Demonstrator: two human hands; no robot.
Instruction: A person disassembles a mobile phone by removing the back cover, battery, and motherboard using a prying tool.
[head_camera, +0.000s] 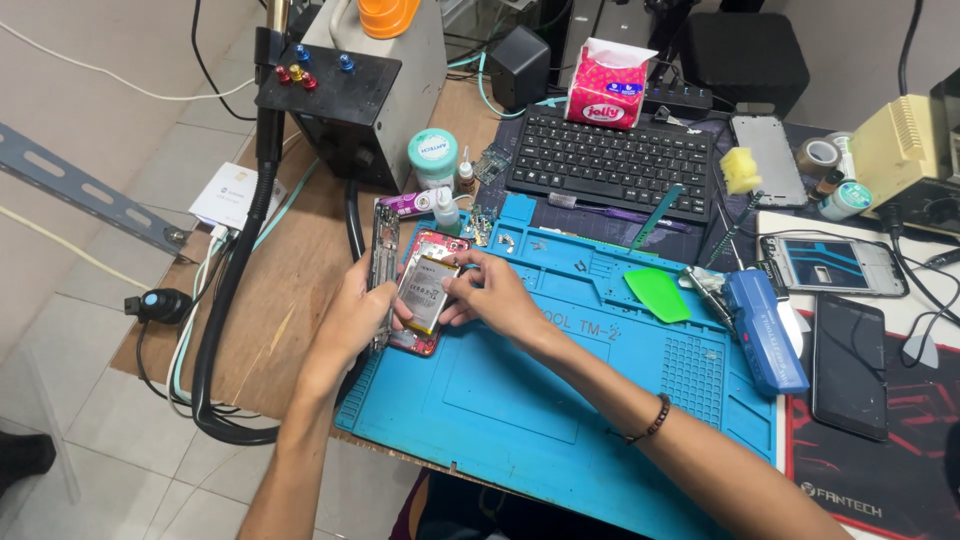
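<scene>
- Your left hand grips the opened red phone by its left edge, fingers closed round the frame, holding it tilted over the top-left corner of the blue repair mat.
- Your right hand sits on the phone's battery; fingers pinched on its right edge, thumb side underneath — can't tell if batt. is lifted or seated.
- A dark phone frame stands on edge just beside your left hand, w/ the black hose further left.
- Green pry card and blue screwdriver case lie on the mat's right part, well apart from both hands.
- Black keyboard at the back of the worktop.
</scene>
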